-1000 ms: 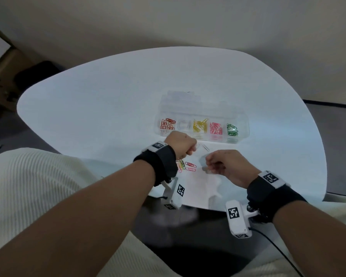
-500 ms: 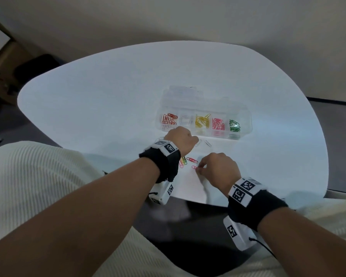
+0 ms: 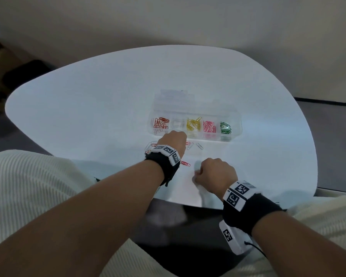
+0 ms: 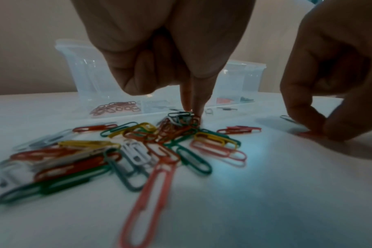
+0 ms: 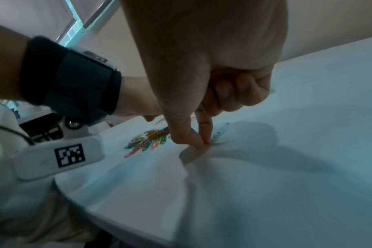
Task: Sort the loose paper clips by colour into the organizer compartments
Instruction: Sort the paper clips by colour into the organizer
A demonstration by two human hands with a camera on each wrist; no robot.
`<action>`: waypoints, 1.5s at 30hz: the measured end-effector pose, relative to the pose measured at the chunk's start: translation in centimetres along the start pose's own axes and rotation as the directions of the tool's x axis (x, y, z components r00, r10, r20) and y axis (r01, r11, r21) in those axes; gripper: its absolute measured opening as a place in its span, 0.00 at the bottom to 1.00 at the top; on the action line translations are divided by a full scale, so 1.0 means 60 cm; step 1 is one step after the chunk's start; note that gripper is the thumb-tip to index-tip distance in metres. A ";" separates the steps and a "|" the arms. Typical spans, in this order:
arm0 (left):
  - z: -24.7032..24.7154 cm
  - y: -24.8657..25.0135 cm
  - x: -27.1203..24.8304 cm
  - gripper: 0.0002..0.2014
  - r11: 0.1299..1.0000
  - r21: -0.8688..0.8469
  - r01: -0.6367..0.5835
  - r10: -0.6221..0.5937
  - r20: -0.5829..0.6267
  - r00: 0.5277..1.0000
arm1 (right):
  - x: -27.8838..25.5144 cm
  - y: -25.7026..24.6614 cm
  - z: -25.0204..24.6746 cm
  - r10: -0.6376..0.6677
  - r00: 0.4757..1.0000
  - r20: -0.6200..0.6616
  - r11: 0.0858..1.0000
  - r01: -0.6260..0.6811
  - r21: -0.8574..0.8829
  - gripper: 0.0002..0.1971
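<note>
Head view: my left hand (image 3: 173, 141) hovers fist-like over the loose paper clips (image 4: 142, 144) on the white tabletop (image 3: 88, 116), thumb and forefinger tips pinched together down in the pile's far edge. My right hand (image 3: 214, 173) pinches a red clip (image 5: 206, 144) flat against the tabletop, just right of the pile. Beyond both sits the clear organizer (image 3: 195, 124), its compartments holding colour-sorted clips.

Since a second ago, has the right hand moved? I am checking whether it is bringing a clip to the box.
Yes. The right hand has drawn back toward the table's near edge, farther from the organizer, pinching a pink clip on the table.
</note>
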State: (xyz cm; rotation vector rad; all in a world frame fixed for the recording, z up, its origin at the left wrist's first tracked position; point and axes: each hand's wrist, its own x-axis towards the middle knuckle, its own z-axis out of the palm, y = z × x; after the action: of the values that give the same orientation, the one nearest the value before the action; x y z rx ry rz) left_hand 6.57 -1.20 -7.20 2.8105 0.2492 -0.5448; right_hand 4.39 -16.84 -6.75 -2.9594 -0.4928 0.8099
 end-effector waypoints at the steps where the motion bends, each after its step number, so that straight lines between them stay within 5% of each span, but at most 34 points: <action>1: -0.001 0.001 0.002 0.10 1.000 0.016 -0.003 0.003 -0.002 1.000 | -0.001 0.001 0.000 -0.002 1.000 0.004 1.000 0.002 -0.005 0.15; 7: -0.008 0.004 0.004 0.08 0.999 0.031 -0.026 0.026 0.006 1.000 | -0.002 0.015 -0.012 0.063 0.998 0.007 0.983 -0.063 0.173 0.12; 16: -0.015 0.016 0.002 0.10 0.998 0.047 -0.051 0.049 0.038 0.998 | 0.003 0.018 -0.026 0.076 0.997 -0.008 0.838 -0.059 0.543 0.14; 19: -0.022 0.018 -0.001 0.09 0.999 0.005 -0.031 0.031 0.034 0.999 | 0.003 0.014 -0.032 0.087 0.994 0.062 0.698 -0.105 0.709 0.15; 25: -0.026 0.024 -0.035 0.11 0.968 -0.252 0.013 -0.009 0.017 1.000 | 0.001 0.023 -0.044 -0.018 0.954 0.299 0.195 -0.290 0.937 0.14; 27: -0.039 0.012 -0.037 0.14 0.880 -0.453 0.144 -0.118 0.084 0.989 | 0.002 0.021 -0.046 -0.044 0.953 0.299 0.130 -0.291 0.948 0.13; 30: -0.077 -0.009 -0.042 0.17 0.413 -0.857 0.307 -0.244 0.220 0.944 | 0.001 0.009 -0.054 -0.047 0.954 0.297 0.074 -0.293 0.953 0.14; 32: -0.105 -0.020 -0.049 0.18 0.215 -0.930 0.296 -0.206 0.253 0.945 | 0.002 0.001 -0.058 -0.046 0.959 0.278 0.053 -0.276 0.960 0.14; 37: -0.154 -0.049 -0.066 0.24 -0.023 -0.972 0.232 0.023 0.232 0.972 | 0.014 -0.017 -0.052 -0.011 0.979 0.203 0.196 -0.197 0.961 0.13; 41: -0.155 -0.070 -0.076 0.18 -0.095 -0.973 0.209 0.046 0.206 0.978 | 0.027 -0.030 -0.027 0.011 1.000 -0.023 0.776 0.006 0.630 0.08; 43: -0.147 -0.078 -0.080 0.12 -0.079 -0.978 0.195 0.031 0.193 0.981 | 0.028 -0.034 -0.013 -0.010 0.998 -0.057 0.922 0.031 0.386 0.07; 45: -0.138 -0.088 -0.084 0.12 -0.037 -0.978 0.205 0.022 0.204 0.979 | 0.030 -0.037 -0.007 -0.014 0.999 -0.044 0.966 0.025 0.258 0.08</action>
State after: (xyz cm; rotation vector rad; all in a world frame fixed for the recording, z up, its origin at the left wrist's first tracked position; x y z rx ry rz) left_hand 3.62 5.65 0.94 1.1921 0.5348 -0.3317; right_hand 5.40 -14.18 -7.03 -2.7208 -0.3804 0.7456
